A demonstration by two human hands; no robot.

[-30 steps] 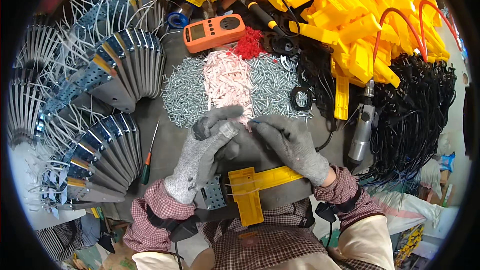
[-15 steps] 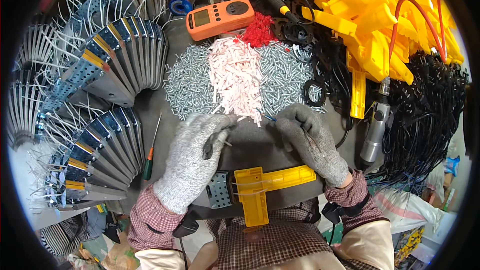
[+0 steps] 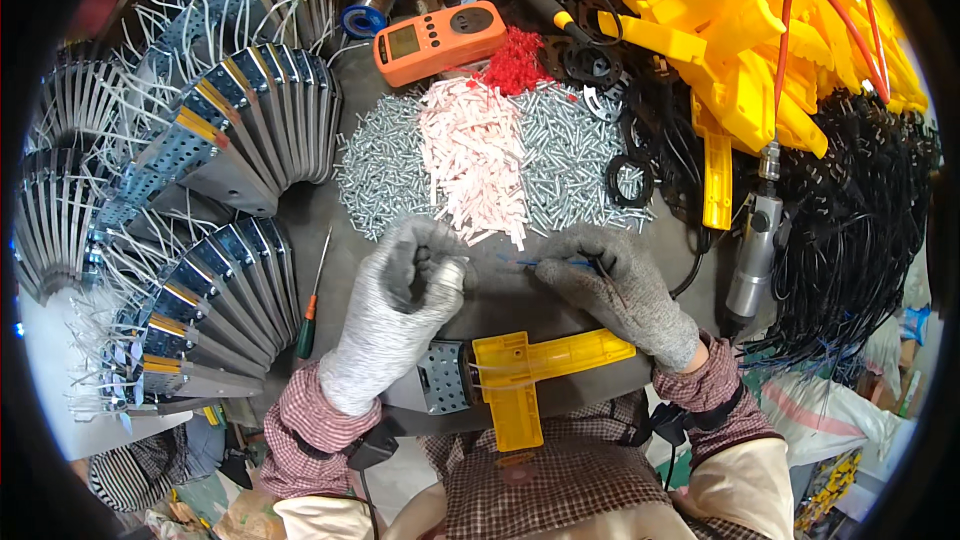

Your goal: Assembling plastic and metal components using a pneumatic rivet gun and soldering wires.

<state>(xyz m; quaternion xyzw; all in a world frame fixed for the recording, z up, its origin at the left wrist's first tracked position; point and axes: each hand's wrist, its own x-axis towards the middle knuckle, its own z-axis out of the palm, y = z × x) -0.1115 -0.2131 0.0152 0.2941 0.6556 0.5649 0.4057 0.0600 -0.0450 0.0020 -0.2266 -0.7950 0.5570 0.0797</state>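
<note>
In grey knit gloves, both my hands hover over the near side of the dark table. My left hand (image 3: 405, 285) is closed with its fingers curled in; whatever they grip, if anything, is hidden. Facing it, my right hand (image 3: 625, 290) pinches a thin blue wire (image 3: 555, 263) that points toward the left hand. Just beyond the hands lie a pile of pale pink sleeves (image 3: 470, 155) and silver screws (image 3: 385, 165) to either side. Close to my body rests a yellow plastic handle part (image 3: 555, 355), joined to a perforated metal plate (image 3: 445, 380).
Fanned stacks of metal blades (image 3: 215, 305) with white wires fill the left, beside a screwdriver (image 3: 309, 315). An orange meter (image 3: 440, 42) stands behind the pink pile. To the right are yellow shells (image 3: 740, 50), an air screwdriver (image 3: 752, 265) with a red hose, and black cables (image 3: 840, 230).
My left hand has turned, its fingers now curled up and inward. My right hand has come slightly nearer to me, and more of the blue wire shows at its fingertips.
</note>
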